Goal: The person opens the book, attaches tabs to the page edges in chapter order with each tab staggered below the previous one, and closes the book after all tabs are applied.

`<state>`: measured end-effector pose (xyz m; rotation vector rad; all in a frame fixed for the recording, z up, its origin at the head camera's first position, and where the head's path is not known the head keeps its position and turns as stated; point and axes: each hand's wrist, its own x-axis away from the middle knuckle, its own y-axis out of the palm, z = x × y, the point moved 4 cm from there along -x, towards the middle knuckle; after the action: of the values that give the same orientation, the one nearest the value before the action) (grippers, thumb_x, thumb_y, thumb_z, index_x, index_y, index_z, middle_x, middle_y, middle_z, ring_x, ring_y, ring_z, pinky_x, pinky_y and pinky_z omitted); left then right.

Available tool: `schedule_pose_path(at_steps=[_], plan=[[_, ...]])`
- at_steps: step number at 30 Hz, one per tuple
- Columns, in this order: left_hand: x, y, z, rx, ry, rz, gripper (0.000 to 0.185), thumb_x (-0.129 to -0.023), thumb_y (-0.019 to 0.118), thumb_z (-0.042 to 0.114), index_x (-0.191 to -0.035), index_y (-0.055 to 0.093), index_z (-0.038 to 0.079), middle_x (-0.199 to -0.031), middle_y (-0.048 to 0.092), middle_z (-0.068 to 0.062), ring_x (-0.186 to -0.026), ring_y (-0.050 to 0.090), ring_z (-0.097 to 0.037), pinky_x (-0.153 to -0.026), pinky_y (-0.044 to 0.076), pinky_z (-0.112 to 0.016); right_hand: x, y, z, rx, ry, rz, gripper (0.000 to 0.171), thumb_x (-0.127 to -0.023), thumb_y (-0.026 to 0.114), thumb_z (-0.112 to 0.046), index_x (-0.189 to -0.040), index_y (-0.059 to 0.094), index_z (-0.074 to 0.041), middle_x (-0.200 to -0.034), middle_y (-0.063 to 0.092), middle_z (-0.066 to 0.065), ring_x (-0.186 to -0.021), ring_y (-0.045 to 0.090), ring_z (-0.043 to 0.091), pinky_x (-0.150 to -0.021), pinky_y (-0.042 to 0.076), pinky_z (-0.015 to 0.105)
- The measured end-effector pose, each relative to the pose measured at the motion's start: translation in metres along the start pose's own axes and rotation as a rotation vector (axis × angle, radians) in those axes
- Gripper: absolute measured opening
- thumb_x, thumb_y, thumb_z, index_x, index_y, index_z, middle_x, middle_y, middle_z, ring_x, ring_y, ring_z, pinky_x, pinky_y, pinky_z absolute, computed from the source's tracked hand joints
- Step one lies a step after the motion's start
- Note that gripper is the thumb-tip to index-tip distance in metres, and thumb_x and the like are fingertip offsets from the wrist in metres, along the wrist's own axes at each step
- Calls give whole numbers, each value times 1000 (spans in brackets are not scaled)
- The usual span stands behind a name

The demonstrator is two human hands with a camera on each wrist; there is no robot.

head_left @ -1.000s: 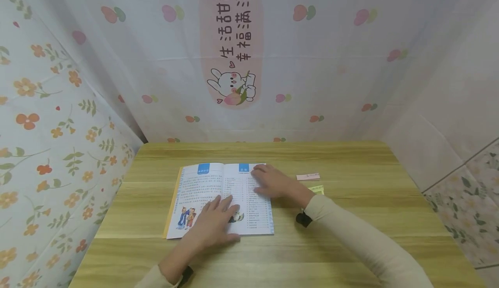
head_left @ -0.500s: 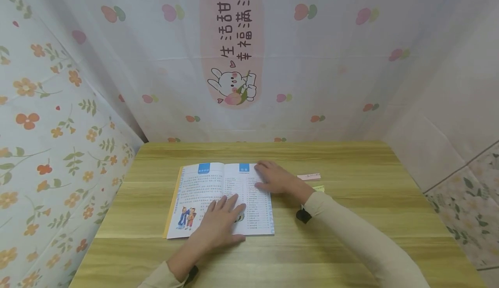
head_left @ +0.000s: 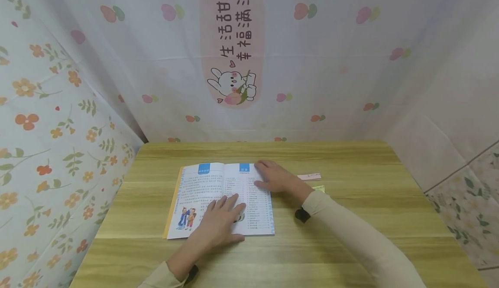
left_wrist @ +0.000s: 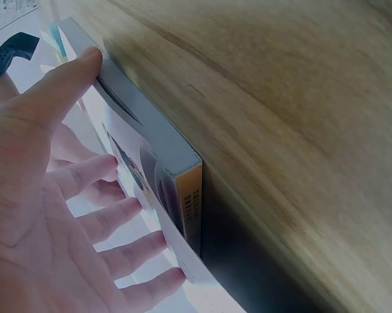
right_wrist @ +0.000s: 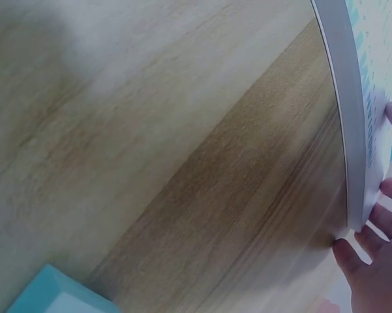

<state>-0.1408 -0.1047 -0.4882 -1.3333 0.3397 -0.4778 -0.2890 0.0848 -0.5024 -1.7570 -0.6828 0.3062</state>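
An open book lies flat in the middle of the wooden table; its left page carries text and a small cartoon, its right page a printed list. My left hand presses flat on the lower middle of the book, fingers spread. In the left wrist view the left hand lies on the page with the thumb along the book edge. My right hand rests with straight fingers on the upper right edge of the right page. The right wrist view shows its fingertips at the edge of the book.
A pink paper strip and a yellow-green note lie just right of the book, behind the right wrist. Patterned cloth walls close in the table at the back and both sides. A teal object shows in the right wrist view's corner.
The left hand slid a little to the right across the lower pages. The right hand shifted slightly right along the page edge. The book stayed put.
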Motion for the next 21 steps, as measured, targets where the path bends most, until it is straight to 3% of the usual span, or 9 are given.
schedule_pose_path(at_steps=[21], plan=[[-1, -5, -4, 25, -6, -13, 90, -77, 81, 62, -149, 51, 16, -157, 39, -15, -139, 39, -43, -106, 35, -65, 2, -1, 2, 35, -40, -7, 74, -102, 55, -50, -159, 33, -9, -161, 31, 15, -147, 29, 32, -117, 27, 46]])
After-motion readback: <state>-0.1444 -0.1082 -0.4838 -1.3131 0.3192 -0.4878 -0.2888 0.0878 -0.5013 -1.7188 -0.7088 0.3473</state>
